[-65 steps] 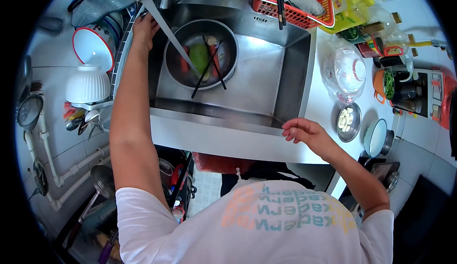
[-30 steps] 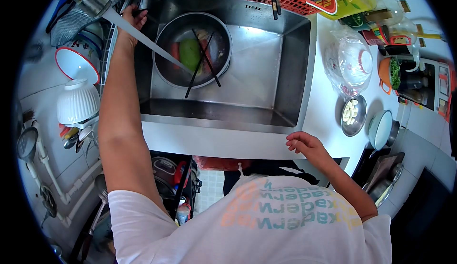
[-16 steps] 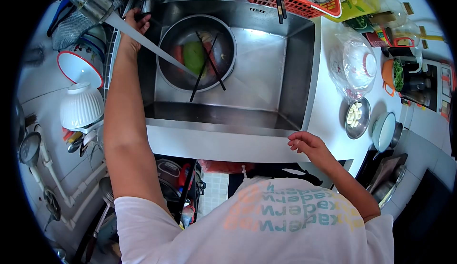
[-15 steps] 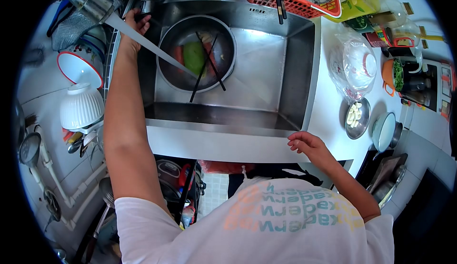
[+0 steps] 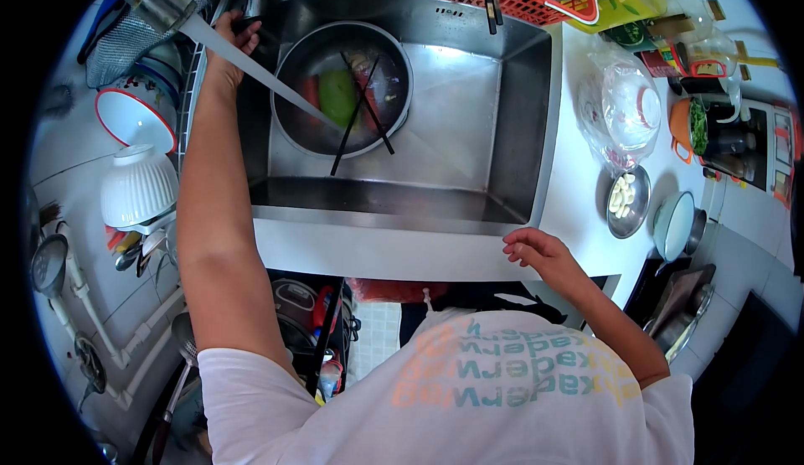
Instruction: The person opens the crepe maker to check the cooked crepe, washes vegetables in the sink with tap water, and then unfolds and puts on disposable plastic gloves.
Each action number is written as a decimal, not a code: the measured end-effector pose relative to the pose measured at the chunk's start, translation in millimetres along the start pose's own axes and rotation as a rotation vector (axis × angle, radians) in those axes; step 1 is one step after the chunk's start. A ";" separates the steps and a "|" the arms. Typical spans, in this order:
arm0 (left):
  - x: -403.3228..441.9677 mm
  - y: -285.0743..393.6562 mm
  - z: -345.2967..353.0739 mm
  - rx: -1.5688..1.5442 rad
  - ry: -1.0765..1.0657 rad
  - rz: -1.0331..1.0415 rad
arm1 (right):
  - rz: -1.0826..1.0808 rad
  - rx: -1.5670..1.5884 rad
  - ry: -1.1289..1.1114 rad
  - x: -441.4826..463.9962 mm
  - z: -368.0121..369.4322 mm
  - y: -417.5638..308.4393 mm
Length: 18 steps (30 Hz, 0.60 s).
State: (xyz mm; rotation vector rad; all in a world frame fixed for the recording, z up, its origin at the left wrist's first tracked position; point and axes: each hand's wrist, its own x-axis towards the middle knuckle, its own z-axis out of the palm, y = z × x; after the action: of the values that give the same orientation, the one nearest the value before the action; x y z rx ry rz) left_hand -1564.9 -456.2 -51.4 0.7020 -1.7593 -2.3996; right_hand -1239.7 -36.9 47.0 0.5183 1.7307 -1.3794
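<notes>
- Left hand (image 5: 233, 44): fingers bent at the dark tap handle (image 5: 244, 23); cannot tell whether they grip it.
- Right hand (image 5: 538, 253): fingers loosely curled, slightly spread, near the sink (image 5: 452, 121).
- Pot (image 5: 293, 61): inside sink, receiving water stream (image 5: 251, 68); contains green vegetable (image 5: 337, 96), beneath crossed chopsticks (image 5: 363, 96).

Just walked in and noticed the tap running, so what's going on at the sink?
Water streams from the tap into a pot in the sink, onto a green vegetable and red-orange pieces. Two crossed dark sticks lean across them. The left hand is beside the tap, its grip unclear; the right hand holds nothing, near the counter's front edge.
</notes>
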 end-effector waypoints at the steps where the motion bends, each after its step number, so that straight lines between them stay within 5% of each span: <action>1: -2.1 1.0 1.3 0.005 0.007 -0.008 | -0.001 0.004 -0.001 0.0 0.3 0.8; 18: 9.5 -3.6 -2.5 0.124 0.013 0.028 | 0.012 0.023 -0.006 1.4 0.2 -0.7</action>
State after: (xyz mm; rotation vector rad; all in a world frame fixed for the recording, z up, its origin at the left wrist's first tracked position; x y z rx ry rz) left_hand -1571.6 -460.3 -58.3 0.6994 -1.9125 -2.2797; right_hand -1241.0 -37.5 46.3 0.5359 1.7062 -1.3927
